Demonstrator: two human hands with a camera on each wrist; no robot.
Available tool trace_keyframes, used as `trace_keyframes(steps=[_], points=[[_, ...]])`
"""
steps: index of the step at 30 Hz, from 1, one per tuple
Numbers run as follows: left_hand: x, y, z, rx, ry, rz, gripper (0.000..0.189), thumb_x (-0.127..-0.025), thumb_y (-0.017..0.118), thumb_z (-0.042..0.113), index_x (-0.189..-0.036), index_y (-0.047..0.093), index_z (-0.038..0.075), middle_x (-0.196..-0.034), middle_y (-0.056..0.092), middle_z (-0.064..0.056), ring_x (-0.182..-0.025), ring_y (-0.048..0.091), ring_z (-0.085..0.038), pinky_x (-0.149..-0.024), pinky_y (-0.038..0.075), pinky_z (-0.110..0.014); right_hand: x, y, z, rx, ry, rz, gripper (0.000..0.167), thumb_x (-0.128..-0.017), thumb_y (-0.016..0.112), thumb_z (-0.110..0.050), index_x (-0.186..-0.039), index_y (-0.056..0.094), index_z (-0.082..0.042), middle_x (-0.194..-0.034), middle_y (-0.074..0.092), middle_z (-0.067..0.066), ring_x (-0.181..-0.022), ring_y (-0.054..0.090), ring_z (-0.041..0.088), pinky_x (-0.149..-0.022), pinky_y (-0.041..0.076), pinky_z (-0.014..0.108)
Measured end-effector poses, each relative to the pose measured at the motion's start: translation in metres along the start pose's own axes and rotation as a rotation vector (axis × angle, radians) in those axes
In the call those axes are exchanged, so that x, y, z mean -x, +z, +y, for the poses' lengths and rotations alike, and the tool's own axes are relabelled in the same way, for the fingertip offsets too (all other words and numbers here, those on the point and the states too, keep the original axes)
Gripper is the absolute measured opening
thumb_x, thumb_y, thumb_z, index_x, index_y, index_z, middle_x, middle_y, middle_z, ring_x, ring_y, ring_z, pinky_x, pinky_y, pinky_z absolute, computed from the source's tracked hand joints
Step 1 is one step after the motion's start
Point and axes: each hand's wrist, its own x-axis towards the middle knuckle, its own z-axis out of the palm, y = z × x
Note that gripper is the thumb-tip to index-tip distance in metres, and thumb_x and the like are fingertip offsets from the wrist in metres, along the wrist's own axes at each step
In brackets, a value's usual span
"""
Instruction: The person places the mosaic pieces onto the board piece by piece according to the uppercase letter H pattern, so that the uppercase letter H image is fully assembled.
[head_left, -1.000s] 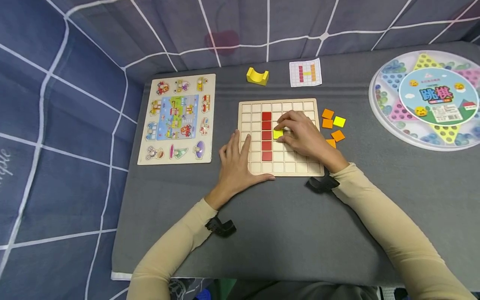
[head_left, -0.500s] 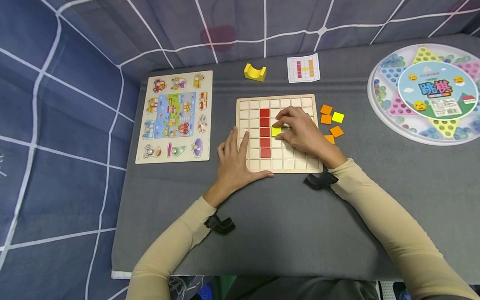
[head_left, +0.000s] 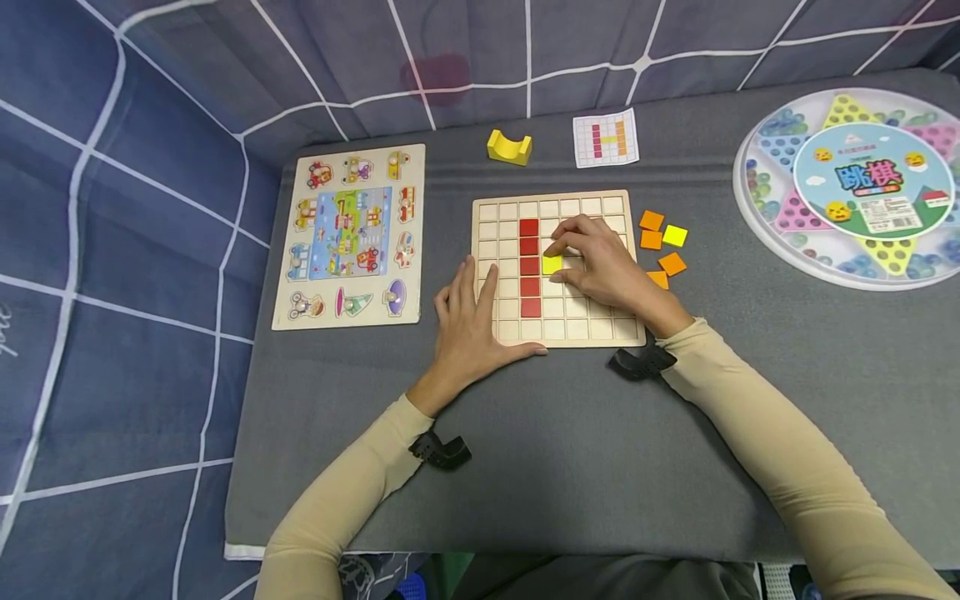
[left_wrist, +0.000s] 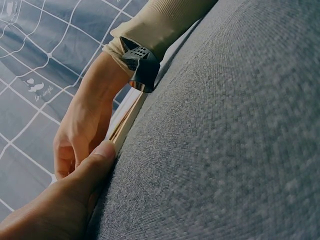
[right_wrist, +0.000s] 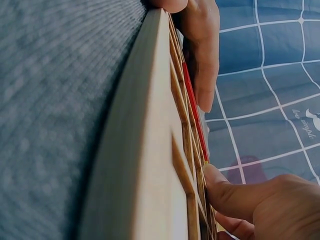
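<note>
Head view: your right hand [head_left: 596, 260] pinches yellow tile [head_left: 552, 265] just right of red column [head_left: 529, 267], left hand [head_left: 467, 332] spread on board [head_left: 564, 331].

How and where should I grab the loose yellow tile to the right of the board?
Probably pinch the loose yellow tile by its far and near edges, bringing the right hand in from above right. It lies flat and looks thin; an orange tile sits close on its left, while no tile lies on its right.
</note>
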Motion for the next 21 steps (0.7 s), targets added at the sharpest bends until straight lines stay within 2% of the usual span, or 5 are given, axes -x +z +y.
trace_keyframes(steps=[13,21], points=[[0.002,-0.002,0.001,-0.018,-0.011,0.000,0.134,-0.054,0.072,0.083,-0.155,0.025,0.009,-0.161,0.015,-0.023,-0.148,0.018,-0.034,-0.104,0.023,-0.053,0.001,0.001,0.002,0.020,-0.029,-0.017,0.027,-0.081,0.080,-0.012,-0.106,0.071,-0.008,-0.124,0.055,0.011,-0.120,0.044,0.034,-0.104,0.029,0.054],[0.001,-0.001,0.002,-0.014,-0.015,-0.001,0.134,-0.053,0.072,0.084,-0.155,0.025,0.010,-0.161,0.015,-0.023,-0.148,0.018,-0.034,-0.104,0.023,-0.053,0.004,-0.011,0.005,-0.004,-0.108,-0.045,0.033,-0.084,0.078,-0.016,-0.115,0.068,-0.010,-0.127,0.059,0.009,-0.125,0.043,0.029,-0.106,0.030,0.048]])
